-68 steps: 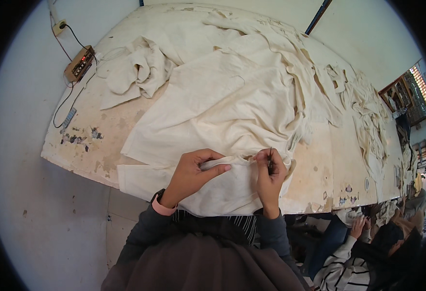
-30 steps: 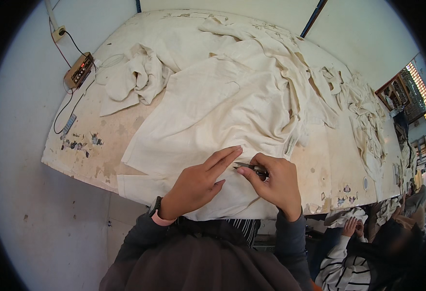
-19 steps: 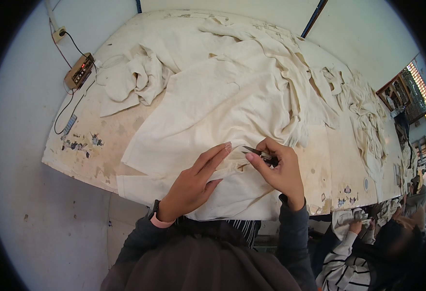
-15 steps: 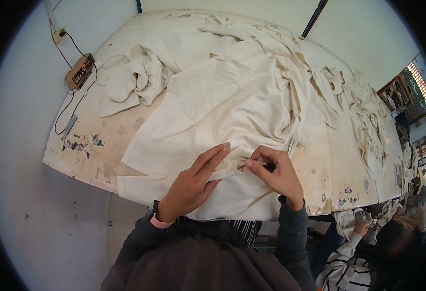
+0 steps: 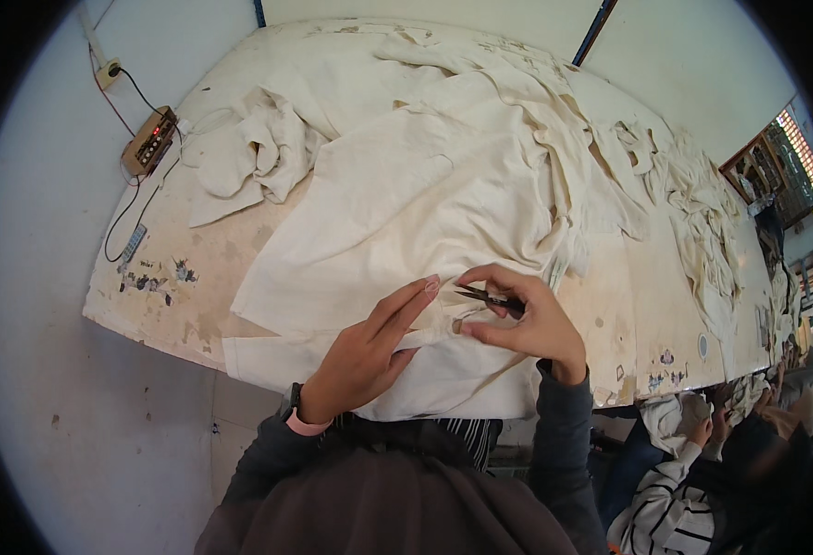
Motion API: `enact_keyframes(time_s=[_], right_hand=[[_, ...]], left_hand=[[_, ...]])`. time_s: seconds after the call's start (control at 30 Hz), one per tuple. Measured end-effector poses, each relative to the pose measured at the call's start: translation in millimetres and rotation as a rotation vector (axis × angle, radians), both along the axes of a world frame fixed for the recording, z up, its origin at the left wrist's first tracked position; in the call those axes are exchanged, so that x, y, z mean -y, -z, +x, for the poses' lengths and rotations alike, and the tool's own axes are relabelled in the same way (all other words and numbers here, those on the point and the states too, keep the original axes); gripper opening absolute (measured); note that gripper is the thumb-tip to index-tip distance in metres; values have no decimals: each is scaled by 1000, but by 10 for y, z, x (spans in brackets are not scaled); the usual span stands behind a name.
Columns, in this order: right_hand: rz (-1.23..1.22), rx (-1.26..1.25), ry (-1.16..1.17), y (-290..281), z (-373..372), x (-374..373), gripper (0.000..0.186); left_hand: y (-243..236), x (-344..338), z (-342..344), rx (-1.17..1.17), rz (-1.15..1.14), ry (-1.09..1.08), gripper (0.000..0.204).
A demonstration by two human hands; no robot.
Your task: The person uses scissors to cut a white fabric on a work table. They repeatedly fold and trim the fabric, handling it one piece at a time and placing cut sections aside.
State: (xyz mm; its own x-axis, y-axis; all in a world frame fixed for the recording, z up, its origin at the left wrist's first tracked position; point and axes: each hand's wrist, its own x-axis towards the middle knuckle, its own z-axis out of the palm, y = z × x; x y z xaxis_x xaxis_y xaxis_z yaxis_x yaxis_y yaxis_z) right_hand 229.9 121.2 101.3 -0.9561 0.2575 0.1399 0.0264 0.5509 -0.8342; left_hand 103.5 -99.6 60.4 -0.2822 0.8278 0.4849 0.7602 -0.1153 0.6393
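Cream cloth (image 5: 397, 194), apparently a sewn garment, lies spread and creased before me, its near part hanging over the table edge. My left hand (image 5: 367, 342) rests on it with fingers straight and thumb apart. A pale loop of thread (image 5: 431, 287) shows at those fingertips. In my right hand (image 5: 531, 319) is a pair of small dark thread snips (image 5: 490, 297), blades pointing left toward the left fingertips. The right thumb is beside a raised fold of the cloth (image 5: 439, 330); whether it pinches that fold, I cannot tell.
Crumpled cream pieces (image 5: 263, 148) lie at the far left, and more cloth (image 5: 702, 222) at the right on the worn table (image 5: 208, 305). A brown electrical box (image 5: 152, 141) with cables and a grey remote (image 5: 135, 242) sit along the left edge. Another person (image 5: 670, 509) works with cloth at lower right.
My right fingers have opened away from the fold, and the snips have come forward, their blades now showing between thumb and index finger. The left hand has stayed almost still.
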Motion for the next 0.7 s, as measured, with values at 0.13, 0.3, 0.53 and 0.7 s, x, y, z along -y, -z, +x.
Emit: enact_keyframes(time_s=[0.13,0.3,0.53,0.7], right_hand=[[-194,15,-204,337,-12,-30,28],[-79,-62,-126,319,-35,96,20],[-26,-280,157,364,-68,72,28],[243,-268,155,157,-77,234,18]], left_hand=[[2,-2,-3,60,-59,-10,91],[19,-57,29,326,6,-20,86],[158,-93,11,652,105,39,63],[106,-60,-106,392,-52,193,52]])
